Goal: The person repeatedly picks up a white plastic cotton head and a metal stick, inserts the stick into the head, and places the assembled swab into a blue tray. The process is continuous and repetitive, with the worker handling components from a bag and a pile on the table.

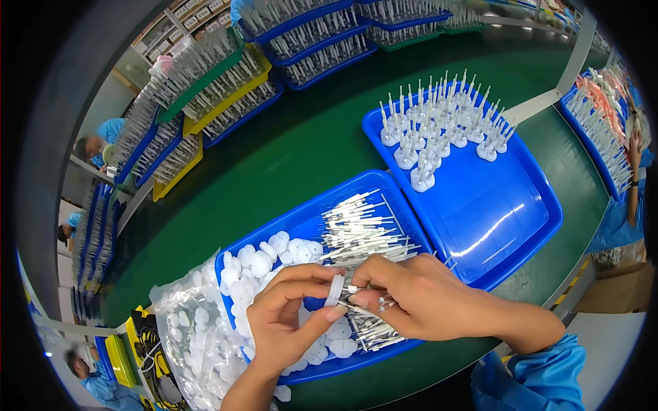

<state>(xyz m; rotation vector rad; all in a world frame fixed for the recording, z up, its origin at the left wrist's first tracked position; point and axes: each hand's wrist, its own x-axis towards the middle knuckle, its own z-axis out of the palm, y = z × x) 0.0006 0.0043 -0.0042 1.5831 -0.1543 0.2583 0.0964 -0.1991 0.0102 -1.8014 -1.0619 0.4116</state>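
Between the thumb and fingers of my left hand is a white plastic disc, held on edge. My right hand pinches several thin white rods, their ends close against the disc; whether they sit in it I cannot tell. Both hands are over a blue tray. In its left part lies a heap of white discs, and in its right part a pile of white rods.
A second blue tray adjoins at the right, with discs bearing upright rods at its far end. A clear bag of discs lies left. Stacked trays line the far side. Another person's arm shows at the right.
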